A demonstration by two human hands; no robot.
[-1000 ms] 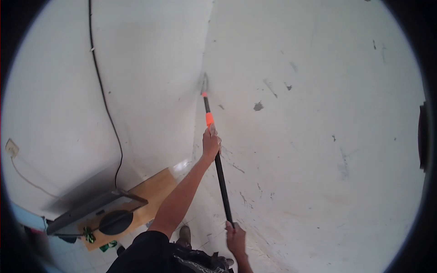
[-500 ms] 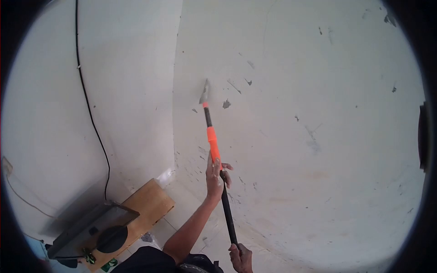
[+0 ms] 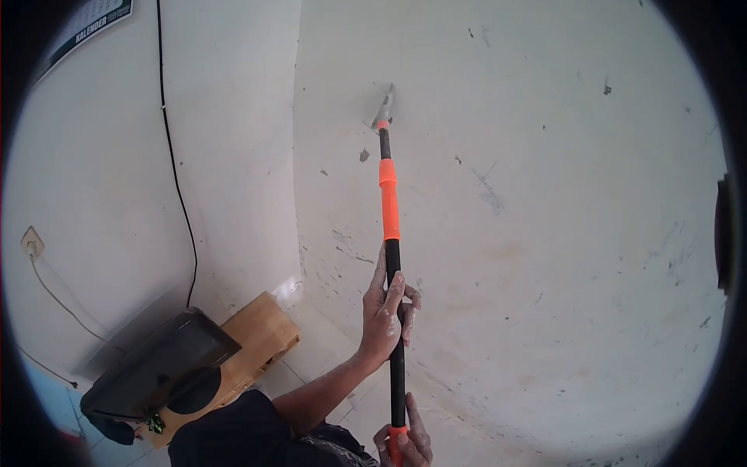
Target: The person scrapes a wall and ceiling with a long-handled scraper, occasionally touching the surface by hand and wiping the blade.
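A long black pole (image 3: 398, 373) with orange sleeves runs up from the bottom centre. At its top a flat metal blade (image 3: 384, 107) lies against the pale wall (image 3: 545, 233), which has scattered grey marks. My left hand (image 3: 385, 315), dusted with white, is wrapped round the black middle part, below the upper orange sleeve (image 3: 390, 198). Lower down, my right hand (image 3: 408, 440) holds the pole's lower orange grip, partly cut off by the frame's bottom edge.
At the lower left a black flat screen (image 3: 163, 373) stands on a wooden table (image 3: 261, 331). A black cable (image 3: 175, 179) hangs down the left wall, near a socket with a plug (image 3: 32, 244). A calendar (image 3: 89, 27) hangs at the top left.
The blade has moved up and right across the wall. My left hand has gone from the upper orange sleeve to the black pole below it. The view has shifted, bringing in the calendar.
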